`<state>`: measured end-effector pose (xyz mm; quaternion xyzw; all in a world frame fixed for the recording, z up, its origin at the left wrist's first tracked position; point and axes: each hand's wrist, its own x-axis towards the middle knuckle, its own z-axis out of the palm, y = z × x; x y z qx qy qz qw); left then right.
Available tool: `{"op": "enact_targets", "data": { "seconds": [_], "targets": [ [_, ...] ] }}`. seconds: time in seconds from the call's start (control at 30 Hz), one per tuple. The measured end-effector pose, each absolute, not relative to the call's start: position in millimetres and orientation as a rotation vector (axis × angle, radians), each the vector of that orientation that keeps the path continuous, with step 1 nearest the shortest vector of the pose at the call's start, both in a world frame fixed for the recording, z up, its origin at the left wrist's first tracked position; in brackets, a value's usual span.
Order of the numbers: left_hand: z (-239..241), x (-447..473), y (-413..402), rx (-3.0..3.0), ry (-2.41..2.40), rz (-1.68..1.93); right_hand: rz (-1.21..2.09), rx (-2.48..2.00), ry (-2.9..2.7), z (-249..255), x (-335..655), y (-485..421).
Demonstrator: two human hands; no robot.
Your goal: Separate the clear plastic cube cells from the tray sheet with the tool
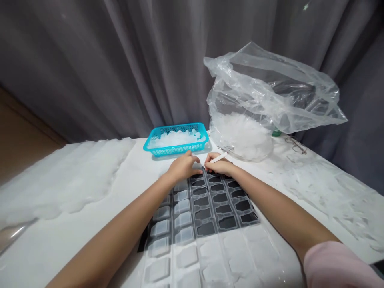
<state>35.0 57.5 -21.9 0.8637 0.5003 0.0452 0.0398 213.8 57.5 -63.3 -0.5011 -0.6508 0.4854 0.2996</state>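
Observation:
My right hand [218, 165] is closed round a slim white pen-like stick [219, 157], whose upper end points up and to the right. Its lower tip is down at the far end of a clear plastic tray [213, 208] moulded with rows of shallow pockets. Beside it, my left hand [183, 166] rests at the far edge of the tray, thumb and forefinger apart, close to the stick's tip. Black backing shows through many pockets; those in the left columns look whitish. Small details between the two hands cannot be made out.
A blue basket [177, 150] of white fluffy pieces stands behind my hands. To its right is a large clear bag [249, 136] with white stuffing. Thick white wadding [66, 176] lies at left. Clear plastic sheeting [333, 196] and small scissors [298, 147] lie at right. Grey curtains hang behind.

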Motion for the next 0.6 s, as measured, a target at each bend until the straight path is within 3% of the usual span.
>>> {"op": "enact_targets", "data": {
  "seconds": [0.37,0.5,0.6],
  "targets": [
    [-27,36,64,2.565,1.522,0.184,1.05,-1.516,-1.876,-56,205,55],
    [-30,24,70,2.327,1.383,0.548,0.958,-1.56,-1.904,-50,202,50],
    [-16,3,76,1.741,1.319,1.004,0.933,-1.578,-1.91,-47,200,48]
  ]
}}
